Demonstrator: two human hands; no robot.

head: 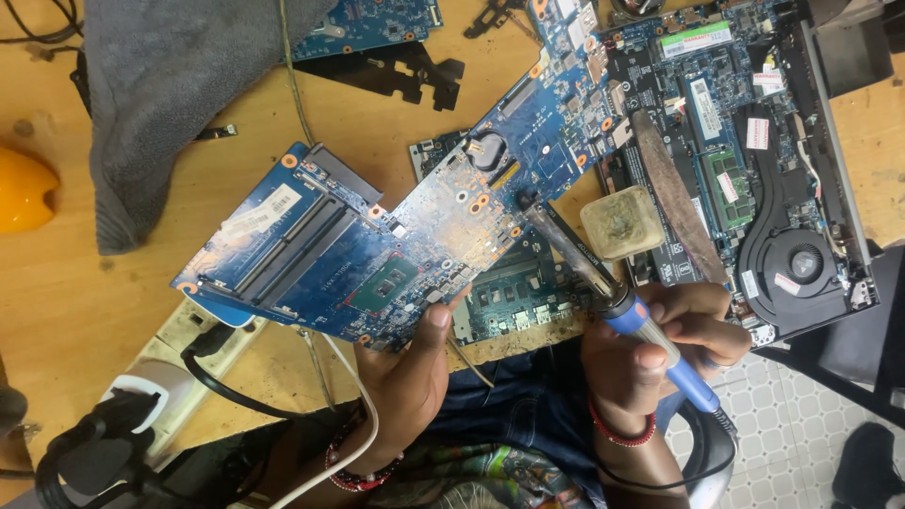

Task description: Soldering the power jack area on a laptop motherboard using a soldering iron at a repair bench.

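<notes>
Blue motherboard (377, 236) is held tilted above the wooden counter (57, 283), left hand (405, 377) pinching its lower edge w/ a tight grip. Right hand (650, 349) is wrapped round the soldering iron (603, 283), tip touching the board. Looks stiff but fragile imo, best held by the edges.

A white rectangular sticker (263, 214) lies on the left part of the tilted blue circuit board (377, 236). In the open laptop base (754, 170) at upper right, a green-and-white label (696, 40) sits on a memory stick near the top edge, a white strip label (705, 97) lies below it, and small white-and-red stickers (757, 133) dot the area around the fan (print too small to tell).
</notes>
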